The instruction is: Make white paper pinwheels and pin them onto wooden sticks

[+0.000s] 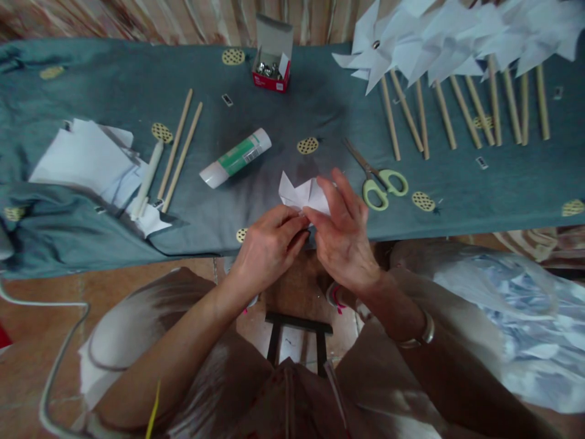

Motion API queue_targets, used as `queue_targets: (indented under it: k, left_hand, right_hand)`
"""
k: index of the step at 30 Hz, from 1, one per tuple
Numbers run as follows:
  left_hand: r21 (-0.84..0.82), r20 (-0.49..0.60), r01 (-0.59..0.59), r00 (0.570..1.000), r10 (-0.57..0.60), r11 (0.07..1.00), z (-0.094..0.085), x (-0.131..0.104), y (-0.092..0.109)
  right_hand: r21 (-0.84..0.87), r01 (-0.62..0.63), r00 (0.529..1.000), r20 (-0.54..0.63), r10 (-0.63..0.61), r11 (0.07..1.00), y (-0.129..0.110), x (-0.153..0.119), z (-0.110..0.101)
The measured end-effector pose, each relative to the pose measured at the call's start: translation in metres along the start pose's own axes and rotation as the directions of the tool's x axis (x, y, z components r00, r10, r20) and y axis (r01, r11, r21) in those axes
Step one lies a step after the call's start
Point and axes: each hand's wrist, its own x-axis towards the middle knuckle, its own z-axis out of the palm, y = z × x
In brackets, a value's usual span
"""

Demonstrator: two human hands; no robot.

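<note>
My left hand [272, 244] and right hand [342, 235] pinch the folded paper [299, 194] between and just ahead of them, at the near edge of the worktop [201, 231]. Left to right, I count one pale rod [150, 174], two wooden sticks [175, 144], one green-and-white tube [236, 157], one red box [271, 80], one pair of scissors [375, 190], ten sticks beneath pinwheels [425, 49]. Open cloth lies between box and paper.

Paper [300, 196] I have in the fingers [340, 198], out there over the desk [311, 110], scissors [371, 171] just right, pinwheels [439, 42] farther right and beyond, tube [236, 157] to their left, box [269, 82] behind it, two sticks [175, 145] farther left, sheets [86, 158] past those.
</note>
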Motion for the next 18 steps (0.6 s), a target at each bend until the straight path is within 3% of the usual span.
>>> queue_targets:
  k: [12,18]
  left_hand:
    - [-0.002,0.022,0.006,1.0,-0.006,1.0,-0.001,0.0,-0.001]
    - [0.009,0.019,-0.019,1.0,0.019,1.0,0.0,-0.001,0.0]
  right_hand:
    - [0.025,0.011,0.999,0.042,-0.012,1.0,0.004,-0.003,-0.007]
    - [0.133,-0.006,1.0,0.028,0.003,0.991,0.016,-0.006,-0.014]
